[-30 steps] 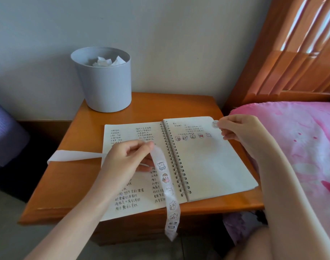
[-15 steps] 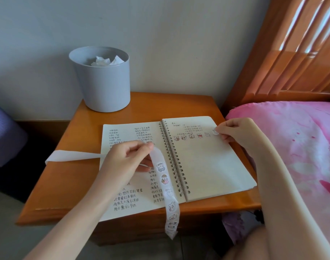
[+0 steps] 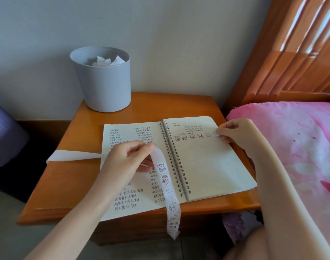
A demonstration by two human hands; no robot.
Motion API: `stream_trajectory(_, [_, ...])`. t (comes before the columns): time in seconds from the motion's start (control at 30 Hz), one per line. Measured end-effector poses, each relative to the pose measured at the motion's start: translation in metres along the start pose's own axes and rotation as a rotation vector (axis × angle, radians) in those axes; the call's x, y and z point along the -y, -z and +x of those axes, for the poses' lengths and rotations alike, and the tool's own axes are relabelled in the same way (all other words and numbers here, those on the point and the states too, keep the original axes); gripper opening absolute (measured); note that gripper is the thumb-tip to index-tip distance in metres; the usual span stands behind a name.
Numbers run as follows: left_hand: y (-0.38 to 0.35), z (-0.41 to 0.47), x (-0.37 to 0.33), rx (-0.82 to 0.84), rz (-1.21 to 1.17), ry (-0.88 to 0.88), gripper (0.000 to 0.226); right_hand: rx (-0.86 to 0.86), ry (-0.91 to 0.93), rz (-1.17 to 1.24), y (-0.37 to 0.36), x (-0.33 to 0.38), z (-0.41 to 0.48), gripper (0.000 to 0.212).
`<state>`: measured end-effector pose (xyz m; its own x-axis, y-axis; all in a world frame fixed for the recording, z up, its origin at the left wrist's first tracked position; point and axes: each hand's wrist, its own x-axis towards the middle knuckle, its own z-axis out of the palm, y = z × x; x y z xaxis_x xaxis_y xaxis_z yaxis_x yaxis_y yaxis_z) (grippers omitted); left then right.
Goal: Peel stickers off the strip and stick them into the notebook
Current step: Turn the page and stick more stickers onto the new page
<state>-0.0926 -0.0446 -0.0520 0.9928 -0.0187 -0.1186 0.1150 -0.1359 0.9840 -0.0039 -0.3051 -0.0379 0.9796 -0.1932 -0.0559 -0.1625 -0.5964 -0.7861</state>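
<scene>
An open spiral notebook [image 3: 207,166] lies on the wooden bedside table [image 3: 74,184]. Its left page is handwritten; its right page carries a row of several small stickers [image 3: 192,136] near the top. My left hand [image 3: 126,160] pinches the white sticker strip [image 3: 169,194], which hangs over the table's front edge with several cartoon stickers on it, while its bare end trails left. My right hand [image 3: 233,133] holds a small sticker [image 3: 216,133] against the right page, at the right end of the row.
A grey bin [image 3: 102,85] with crumpled paper stands at the table's back left. A bed with a pink cover [image 3: 301,147] and a wooden headboard [image 3: 295,53] lies to the right. A purple object [image 3: 5,139] sits at the far left.
My right hand has come down and left from the page's top right corner, bringing the sticker onto the page beside the row. The left hand and the strip have hardly moved.
</scene>
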Motion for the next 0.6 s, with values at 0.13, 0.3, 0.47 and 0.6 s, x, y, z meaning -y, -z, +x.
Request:
stream_trajectory(0.13, [0.0,0.0001,0.0,0.0,0.001,-0.002,0.02,-0.008,0.017,-0.021,-0.0009,-0.001,0.0007,0.004])
stream_trajectory(0.3, [0.0001,0.0001,0.0005,0.0,-0.001,0.002,0.019,-0.035,0.044,-0.067,-0.0037,-0.0047,0.0046,0.005])
stream_trajectory(0.47, [-0.0004,0.0002,-0.0003,-0.004,-0.003,0.001,0.018,-0.048,0.078,-0.099,-0.005,-0.0084,0.0065,0.008])
stream_trajectory(0.6, [-0.0004,0.0001,-0.0004,-0.001,-0.003,0.001,0.018,-0.061,0.09,-0.12,-0.0063,-0.0096,0.0075,0.01])
